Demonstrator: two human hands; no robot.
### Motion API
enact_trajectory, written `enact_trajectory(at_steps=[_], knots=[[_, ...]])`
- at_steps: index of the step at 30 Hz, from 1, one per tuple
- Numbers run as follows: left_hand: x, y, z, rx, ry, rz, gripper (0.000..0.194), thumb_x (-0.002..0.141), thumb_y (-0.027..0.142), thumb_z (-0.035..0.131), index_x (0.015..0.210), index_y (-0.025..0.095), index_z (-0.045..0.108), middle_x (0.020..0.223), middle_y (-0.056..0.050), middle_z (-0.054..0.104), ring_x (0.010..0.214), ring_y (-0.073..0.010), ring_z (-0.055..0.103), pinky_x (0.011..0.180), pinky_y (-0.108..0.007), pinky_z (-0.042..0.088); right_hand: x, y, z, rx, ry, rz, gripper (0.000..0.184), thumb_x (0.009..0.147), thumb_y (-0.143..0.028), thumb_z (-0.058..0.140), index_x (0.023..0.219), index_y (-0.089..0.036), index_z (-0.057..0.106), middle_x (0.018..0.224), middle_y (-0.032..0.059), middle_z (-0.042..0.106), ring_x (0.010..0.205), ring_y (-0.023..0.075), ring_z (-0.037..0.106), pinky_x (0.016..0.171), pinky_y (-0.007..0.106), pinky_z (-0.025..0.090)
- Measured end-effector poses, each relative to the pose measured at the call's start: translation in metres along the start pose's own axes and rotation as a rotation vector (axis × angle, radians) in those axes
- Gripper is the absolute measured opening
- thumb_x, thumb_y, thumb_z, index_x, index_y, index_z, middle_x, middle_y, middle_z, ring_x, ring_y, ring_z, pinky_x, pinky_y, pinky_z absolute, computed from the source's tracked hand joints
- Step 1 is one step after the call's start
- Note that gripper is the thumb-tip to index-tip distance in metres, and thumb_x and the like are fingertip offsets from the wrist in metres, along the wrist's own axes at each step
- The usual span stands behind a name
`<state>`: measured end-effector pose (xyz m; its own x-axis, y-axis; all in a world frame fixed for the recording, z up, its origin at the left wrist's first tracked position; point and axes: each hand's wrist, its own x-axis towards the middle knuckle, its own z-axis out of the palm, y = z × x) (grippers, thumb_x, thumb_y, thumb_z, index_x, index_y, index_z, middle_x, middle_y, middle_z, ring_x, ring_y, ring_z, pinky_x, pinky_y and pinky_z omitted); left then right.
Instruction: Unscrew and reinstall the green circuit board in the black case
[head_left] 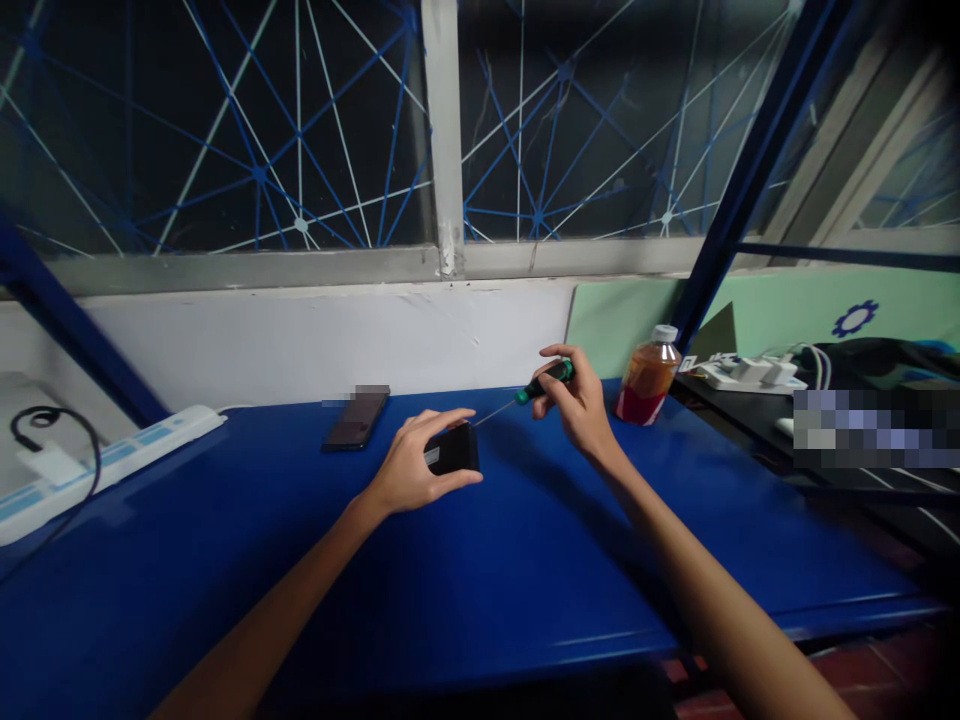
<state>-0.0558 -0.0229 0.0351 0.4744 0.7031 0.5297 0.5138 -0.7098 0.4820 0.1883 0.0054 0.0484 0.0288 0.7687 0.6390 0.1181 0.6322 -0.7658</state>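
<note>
My left hand (pixel 409 465) grips a small black box-like device (pixel 456 452) with a pale label, thumb along the near side and fingers along the far side. What exactly the device is, I cannot make out. In my right hand (pixel 577 395) is a screwdriver (pixel 551 380) with a black and green handle, held tilted. Its thin shaft points down to the left, and the tip is at the device's right far corner; whether it touches, I cannot tell. A dark smartphone (pixel 356 420) lies flat on the table beyond my left hand.
The blue table (pixel 465 580) reaches to a wall below the windows. A bottle of reddish drink (pixel 649 378) stands right of my right hand. A white power strip (pixel 112 465) with a black cable lies at the left; another power strip (pixel 750 374) sits on a dark surface at the right.
</note>
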Motion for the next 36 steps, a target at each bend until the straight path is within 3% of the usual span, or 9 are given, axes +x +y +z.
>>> enact_trajectory(at_steps=[5,10,17,23,26,31,36], knots=[[0.0,-0.001,0.0,-0.003,-0.002,-0.004,0.063,0.07,0.041,0.076,0.127,0.027,0.052,0.111,-0.007,0.062,0.102,-0.0272,0.057,0.092,-0.048,0.044,0.0,-0.003,0.002,-0.126,0.052,0.011,0.029,0.087,-0.038,0.057,0.111,-0.023,0.048,0.055,-0.0066,0.054,0.041,0.0111,0.055,0.045,0.024,0.044],[0.0,0.0,0.0,0.002,-0.005,-0.006,0.063,0.07,0.042,0.075,0.127,0.026,0.052,0.112,-0.007,0.062,0.102,-0.0273,0.057,0.092,-0.048,0.043,-0.002,-0.008,0.004,-0.217,0.089,-0.027,0.027,0.085,-0.041,0.06,0.101,-0.021,0.054,0.048,-0.0065,0.052,0.04,0.0112,0.054,0.045,0.024,0.043],[0.0,0.001,0.0,0.006,-0.004,-0.003,0.064,0.069,0.041,0.076,0.126,0.026,0.052,0.111,-0.007,0.063,0.102,-0.0265,0.057,0.092,-0.048,0.043,-0.003,-0.002,0.002,-0.084,0.038,-0.041,0.022,0.09,-0.033,0.05,0.11,-0.023,0.049,0.068,-0.0025,0.061,0.047,0.0108,0.057,0.048,0.025,0.045],[0.0,0.004,-0.001,0.009,-0.01,-0.015,0.064,0.069,0.041,0.076,0.126,0.026,0.052,0.112,-0.007,0.063,0.103,-0.0263,0.057,0.092,-0.047,0.043,-0.003,-0.006,0.004,-0.171,0.118,-0.021,0.029,0.084,-0.041,0.061,0.105,-0.022,0.052,0.055,-0.0063,0.054,0.042,0.0108,0.054,0.045,0.024,0.044],[0.0,0.004,-0.002,0.015,-0.004,-0.021,0.063,0.07,0.041,0.076,0.126,0.026,0.052,0.111,-0.006,0.064,0.103,-0.0262,0.057,0.093,-0.046,0.043,-0.002,-0.005,0.003,-0.144,0.092,0.007,0.029,0.087,-0.044,0.056,0.107,-0.022,0.051,0.052,-0.0067,0.053,0.042,0.0111,0.055,0.046,0.024,0.045],[0.0,0.002,-0.001,0.021,-0.002,-0.023,0.064,0.069,0.041,0.076,0.127,0.027,0.052,0.111,-0.006,0.064,0.102,-0.026,0.057,0.093,-0.047,0.042,-0.002,-0.005,0.002,-0.021,0.027,-0.007,0.027,0.088,-0.036,0.053,0.112,-0.024,0.047,0.07,-0.0034,0.06,0.045,0.0098,0.056,0.046,0.024,0.045],[0.0,0.003,-0.001,0.007,-0.006,-0.027,0.064,0.069,0.042,0.076,0.127,0.027,0.052,0.111,-0.006,0.063,0.102,-0.0263,0.057,0.093,-0.048,0.042,-0.003,-0.011,0.006,-0.155,0.095,-0.002,0.029,0.085,-0.039,0.06,0.107,-0.023,0.049,0.053,-0.0074,0.053,0.039,0.0098,0.052,0.042,0.023,0.042]])
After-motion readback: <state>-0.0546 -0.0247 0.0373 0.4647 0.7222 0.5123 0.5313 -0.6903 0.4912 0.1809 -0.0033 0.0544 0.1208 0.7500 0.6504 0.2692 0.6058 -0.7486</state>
